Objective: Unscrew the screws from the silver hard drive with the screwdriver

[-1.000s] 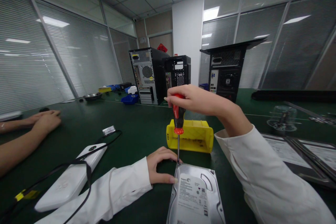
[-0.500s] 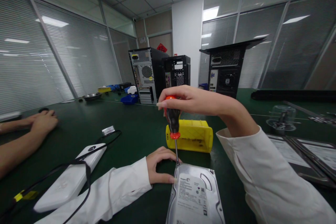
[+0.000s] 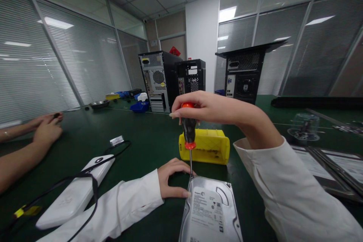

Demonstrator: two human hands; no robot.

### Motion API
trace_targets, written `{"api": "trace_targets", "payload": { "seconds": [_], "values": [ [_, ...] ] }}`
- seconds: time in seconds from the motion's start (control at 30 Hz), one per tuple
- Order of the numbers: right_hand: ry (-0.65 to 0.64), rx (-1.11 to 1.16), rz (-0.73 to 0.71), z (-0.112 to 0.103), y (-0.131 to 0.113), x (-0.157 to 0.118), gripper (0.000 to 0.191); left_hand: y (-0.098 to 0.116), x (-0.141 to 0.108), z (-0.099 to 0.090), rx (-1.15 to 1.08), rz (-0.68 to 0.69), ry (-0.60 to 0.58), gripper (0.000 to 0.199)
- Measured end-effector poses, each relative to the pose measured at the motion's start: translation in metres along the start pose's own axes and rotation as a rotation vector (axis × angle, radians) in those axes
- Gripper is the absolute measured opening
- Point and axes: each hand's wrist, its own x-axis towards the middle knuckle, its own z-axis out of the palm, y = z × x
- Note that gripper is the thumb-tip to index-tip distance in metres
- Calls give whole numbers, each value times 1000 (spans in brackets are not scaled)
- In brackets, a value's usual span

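A: Item one, the hands?
B: Right hand (image 3: 202, 110), fingers clamped round the top of the screwdriver (image 3: 189, 132), held upright so its tip meets the drive (image 3: 211, 211) at the far-left corner. Left hand (image 3: 172, 179), fingers curled together against that corner at 9 o'clock of the drive, likely steadying it.
A: The drive's place?
B: Flat, label up, at 6 o'clock, nearest the wearer. Yellow bin (image 3: 205, 146) just beyond, at 12.
A: Surface and room?
B: Dark green table (image 3: 141, 140); white case (image 3: 75, 193) with black cable at 8 o'clock; another person's hands (image 3: 47, 128) at 10. Computer towers (image 3: 170, 81) far off; blinds all round.
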Motion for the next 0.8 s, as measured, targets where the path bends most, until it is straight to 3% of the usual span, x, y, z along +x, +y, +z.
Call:
{"api": "trace_targets", "payload": {
  "seconds": [0.13,0.3,0.53,0.8],
  "values": [
    [12,-19,117,1,-2,-3,39,0,0,0,12,-4,-8,46],
    [-57,120,278,-2,-7,-9,26,1,0,0,6,-4,-11,46],
    [-82,126,159,-2,-8,-8,34,3,1,-2,3,-59,-34,46],
    [-54,144,220,-2,-6,-8,41,1,2,-3,12,-49,-55,47]
  ]
}}
